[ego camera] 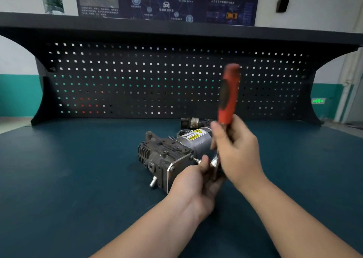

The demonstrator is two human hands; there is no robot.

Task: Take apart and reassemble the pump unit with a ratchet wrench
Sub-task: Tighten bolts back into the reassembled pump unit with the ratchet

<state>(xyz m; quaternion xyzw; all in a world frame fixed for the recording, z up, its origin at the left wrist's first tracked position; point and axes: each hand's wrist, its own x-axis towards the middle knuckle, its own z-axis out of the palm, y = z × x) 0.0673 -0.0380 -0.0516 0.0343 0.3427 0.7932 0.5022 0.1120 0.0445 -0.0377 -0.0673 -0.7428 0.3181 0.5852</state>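
The pump unit (167,155) lies on its side in the middle of the dark teal bench: a grey finned casting at the left and a silver motor cylinder with a yellow warning label at the back right. A ratchet wrench (228,94) with a red and black handle stands nearly upright, blurred, its metal head down at the pump's near right corner. My right hand (237,151) grips the lower handle. My left hand (196,181) is at the wrench head, its fingertips pinching the bit and a small bolt that sticks out of the pump's end plate.
A small dark cylindrical part (191,122) lies behind the pump, near the foot of the black pegboard (137,81). The bench top (78,169) spreads left and right of the pump. A shelf runs above the pegboard.
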